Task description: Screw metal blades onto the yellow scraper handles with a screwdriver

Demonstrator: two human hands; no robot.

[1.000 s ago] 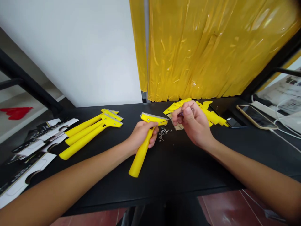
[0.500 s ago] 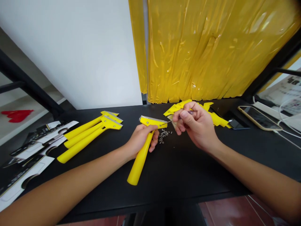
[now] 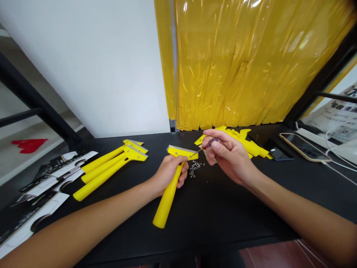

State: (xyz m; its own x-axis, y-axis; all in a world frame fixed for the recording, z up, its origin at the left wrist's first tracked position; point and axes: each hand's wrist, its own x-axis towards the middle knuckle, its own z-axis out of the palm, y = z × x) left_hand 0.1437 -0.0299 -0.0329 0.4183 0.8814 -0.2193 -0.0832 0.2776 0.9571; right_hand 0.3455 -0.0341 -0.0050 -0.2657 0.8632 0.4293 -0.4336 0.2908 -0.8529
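Note:
My left hand [image 3: 169, 174] is shut around the neck of a yellow-handled scraper [image 3: 167, 206], whose metal-edged head points up and to the right. My right hand [image 3: 230, 158] pinches a small dark-handled screwdriver [image 3: 211, 142], and its thin shaft reaches to the right end of the scraper head. A small heap of loose screws [image 3: 193, 170] lies on the table just below that tip. Beyond my right fingers is a pile of yellow plastic scraper parts [image 3: 240, 139], partly hidden by that hand.
Several finished yellow scrapers [image 3: 111, 163] lie left on the black table [image 3: 223, 219], beside several white-and-black packaging cards [image 3: 47, 182]. Two phones [image 3: 304, 147] and a power strip [image 3: 315, 136] with white cables sit at the right. A yellow plastic curtain [image 3: 231, 63] hangs behind.
The whole scene sits lower in the view because my head has tilted. My right hand has turned slightly, while the screwdriver tip stays at the scraper head.

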